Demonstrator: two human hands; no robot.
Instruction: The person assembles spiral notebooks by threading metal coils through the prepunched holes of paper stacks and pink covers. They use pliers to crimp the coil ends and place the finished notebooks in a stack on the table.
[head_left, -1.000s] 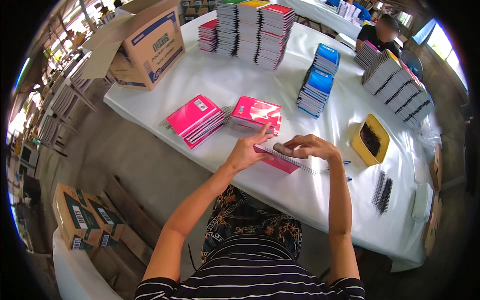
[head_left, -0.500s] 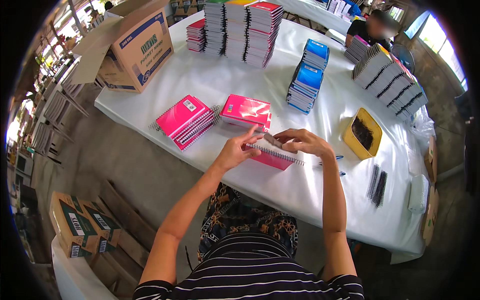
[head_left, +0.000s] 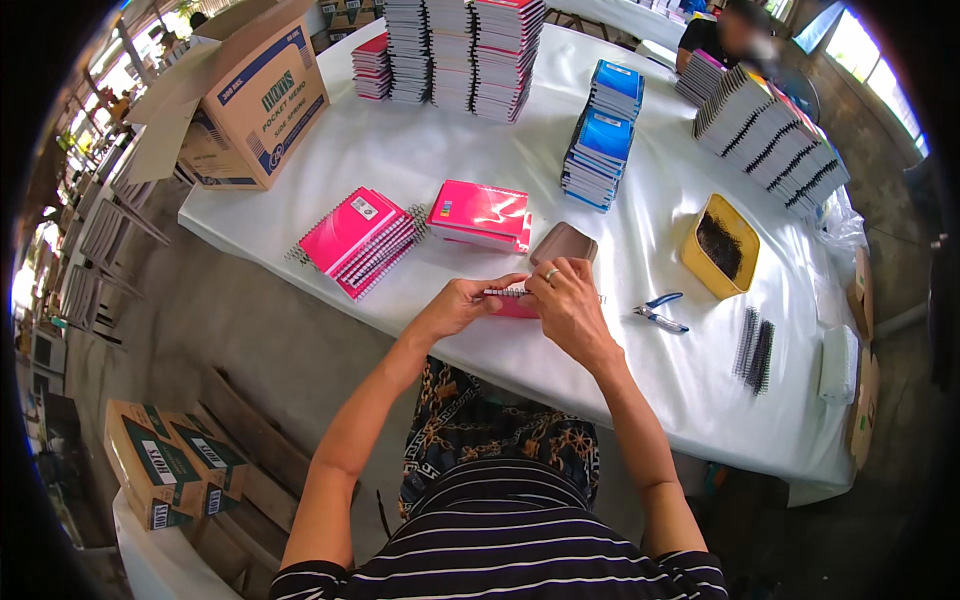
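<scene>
A small pink spiral notebook [head_left: 517, 309] stands with its bound edge upward in front of me. My left hand [head_left: 462, 304] is closed around its left end, thumb and fingers near the binding. My right hand [head_left: 570, 303] wears a ring and pinches at the top edge along the spiral coil; its fingertips partly cover the coil. Just behind that hand a brown, rounded flat piece [head_left: 565, 245] lies on the table. Beyond the left hand rest a pink notebook stack [head_left: 480, 212] and another with coils sticking out [head_left: 352, 235].
Blue-handled pliers [head_left: 661, 312] lie to the right, near loose black coils [head_left: 755, 350] and a yellow tub [head_left: 691, 252] of dark bits. Blue notebooks [head_left: 600, 150], tall notebook stacks [head_left: 455, 60] and an open carton [head_left: 255, 110] stand farther back. A person [head_left: 725, 40] sits at far right.
My right hand has let go of the brown flat piece, which now lies behind the notebook. Its fingers have come down to the coil. The pliers are now uncovered.
</scene>
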